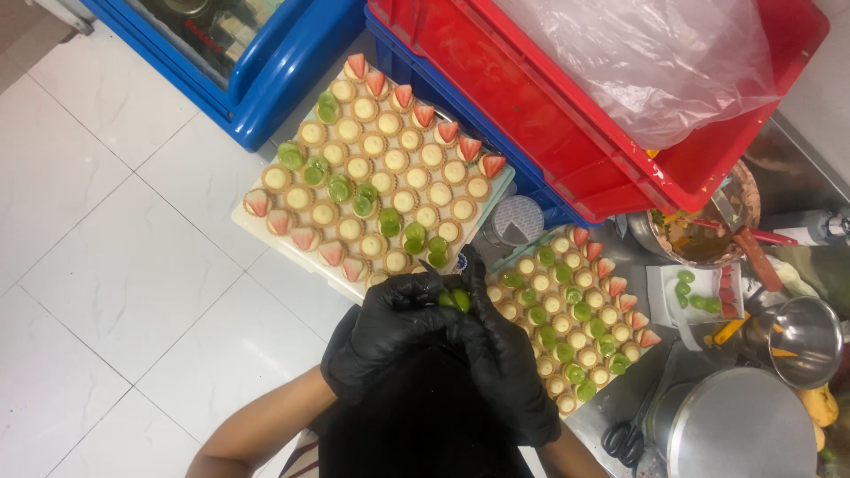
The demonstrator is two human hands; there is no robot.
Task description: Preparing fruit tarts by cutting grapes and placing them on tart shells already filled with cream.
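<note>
A small green grape (pixel 457 298) is sitting pinched between both black-gloved hands, just in front of the two tart trays. The left hand (pixel 390 332) is curling its fingers (pixel 423 288) closed around the grape from the left while the right hand (pixel 509 358) is pressing its fingers (pixel 474 270) onto it from the right, wrists angling inward. Beyond them, the near tray (pixel 574 317) and far tray (pixel 376 173) are holding tarts topped with grape and strawberry pieces, with a red crate (pixel 567 115) behind.
</note>
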